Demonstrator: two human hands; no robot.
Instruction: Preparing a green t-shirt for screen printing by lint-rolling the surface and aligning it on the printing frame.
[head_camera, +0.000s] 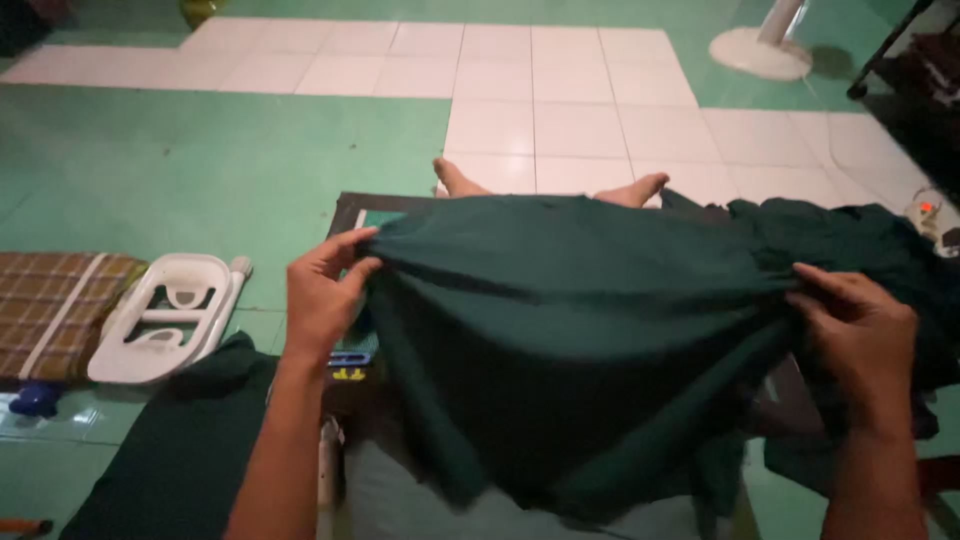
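A dark green cloth (560, 330) is stretched out in front of the person, its long axis running left to right across the view, and its lower edge sagging in folds toward the bottom of the picture. It hangs above a low dark surface whose top is mostly hidden, so I cannot tell whether the cloth rests on it.

The left hand (322, 295) comes up from the lower left on a bare forearm, wrist bent, its fingers (335, 245) closed in a pinch on the cloth's upper left corner, thumb below the edge. The right hand (862, 335) rises from the lower right, back of the hand facing the camera, its fingers curled onto the cloth's right edge and gripping it. The cloth spans the whole gap between the two hands.

More dark green fabric (850, 235) is bunched behind the right hand. Two bare feet (640, 190) show beyond the cloth's far edge on the green and white tiled floor (200, 150). To the left lie a white plastic frame (165, 315) and a plaid mat (50, 310).
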